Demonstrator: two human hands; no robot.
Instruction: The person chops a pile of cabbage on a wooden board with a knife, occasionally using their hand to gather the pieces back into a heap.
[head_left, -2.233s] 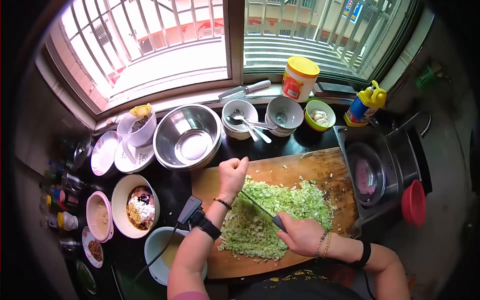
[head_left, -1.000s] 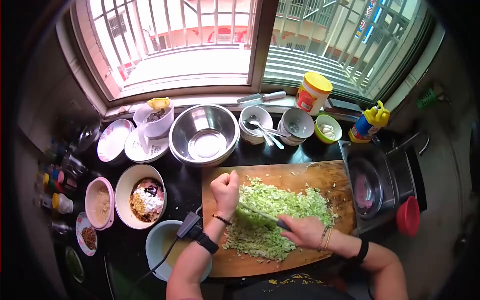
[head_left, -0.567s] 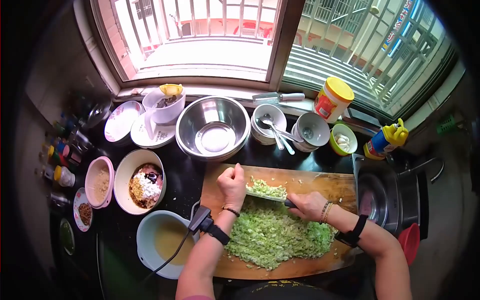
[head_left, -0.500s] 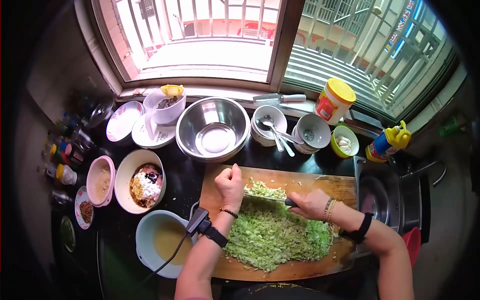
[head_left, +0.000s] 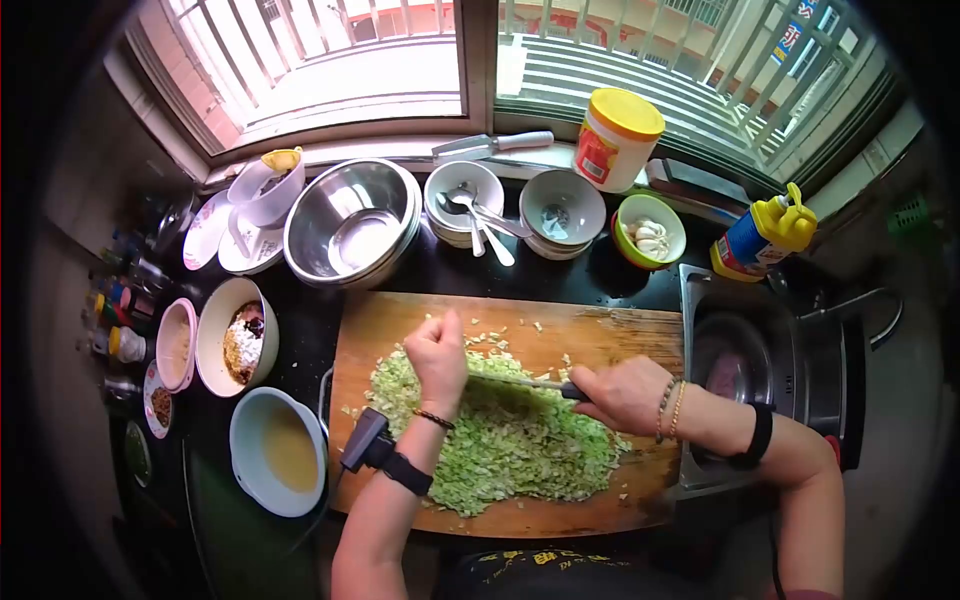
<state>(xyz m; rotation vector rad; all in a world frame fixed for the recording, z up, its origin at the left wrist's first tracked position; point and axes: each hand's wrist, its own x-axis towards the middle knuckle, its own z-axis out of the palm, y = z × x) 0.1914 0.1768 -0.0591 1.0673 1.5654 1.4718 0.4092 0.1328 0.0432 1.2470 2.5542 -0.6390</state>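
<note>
Gripping the dark handle of a kitchen knife [head_left: 520, 381], my right hand [head_left: 628, 396] is closed at the blade's right end. My left hand [head_left: 437, 360] is a fist with the thumb up, closed at the far end of the blade; the fingertips' hold on it is partly hidden. The blade lies across a wide heap of finely chopped pale-green cabbage [head_left: 530, 455]. Under the heap is a wooden cutting board [head_left: 610, 335], with loose bits scattered near its far side.
Behind the board stand steel bowls [head_left: 300, 235], bowls with spoons [head_left: 465, 200], a garlic bowl [head_left: 648, 240] and a yellow-lidded tub [head_left: 620, 140]. A second knife [head_left: 495, 146] lies on the sill. Left are a seasoning bowl [head_left: 215, 340] and a basin of liquid [head_left: 250, 480]; right, a sink [head_left: 700, 300].
The view has shifted right, so things appear further left. The knife and both hands have moved nearer over the heap; chopped cabbage now shows beyond the blade and left of my left fist.
</note>
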